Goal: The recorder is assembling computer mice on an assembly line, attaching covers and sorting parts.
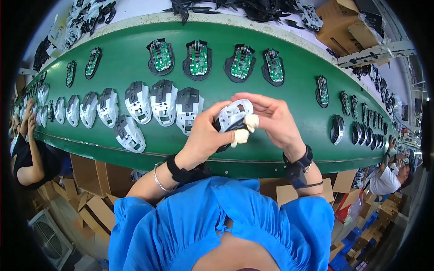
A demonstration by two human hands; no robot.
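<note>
A grey-and-black computer mouse shell [233,114] is held tilted above the green belt, in front of my chest. My left hand [202,137] is closed around its left side, the thumb in a pale finger cot lying along the near edge. At the other side my right hand [276,123] grips the shell between its cot-covered thumb and its fingers, which reach behind the far end. The fingertips are partly hidden. Just left of my hands lies a grey-and-black top shell [189,110], beside similar ones. Beyond them sit black mouse bases with green circuit boards [197,61].
The green conveyor belt [312,135] curves across the view. More shells [107,107] line its left, and mouse parts [337,129] its right. Black parts [262,9] and a cardboard box [346,27] lie beyond. Co-workers [31,158] sit at both ends; cartons [97,176] stand below.
</note>
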